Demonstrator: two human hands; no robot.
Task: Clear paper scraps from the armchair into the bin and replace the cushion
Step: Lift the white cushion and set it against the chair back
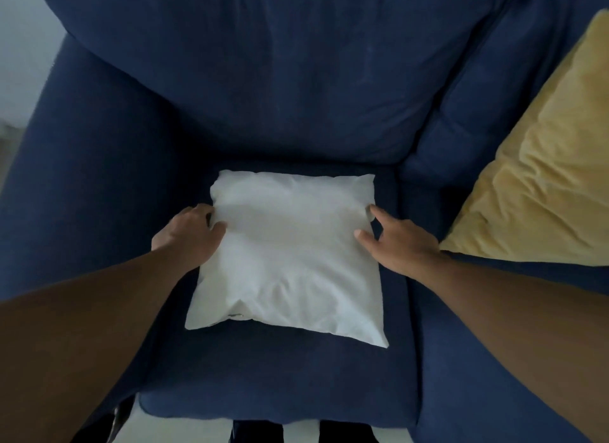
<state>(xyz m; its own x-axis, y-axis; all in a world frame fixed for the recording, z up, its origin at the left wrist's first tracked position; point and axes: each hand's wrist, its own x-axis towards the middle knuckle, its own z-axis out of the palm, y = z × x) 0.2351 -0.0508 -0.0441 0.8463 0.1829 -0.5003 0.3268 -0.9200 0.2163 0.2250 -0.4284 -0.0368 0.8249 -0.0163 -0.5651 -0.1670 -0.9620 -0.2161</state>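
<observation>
A white square cushion (290, 258) lies flat on the seat of the dark blue armchair (263, 376), its far edge near the backrest. My left hand (188, 235) rests on the cushion's left edge, thumb on top and fingers curled at the side. At the right edge is my right hand (398, 241), fingers spread, fingertips touching the fabric without a clear grip. No paper scraps show on the seat, and no bin is in view.
The blue backrest (280, 80) fills the top of the view. A thick left armrest (82, 179) and a right armrest (494, 360) flank the seat. A yellow cushion (543, 179) leans on the right side. Pale floor (171, 426) shows below the seat front.
</observation>
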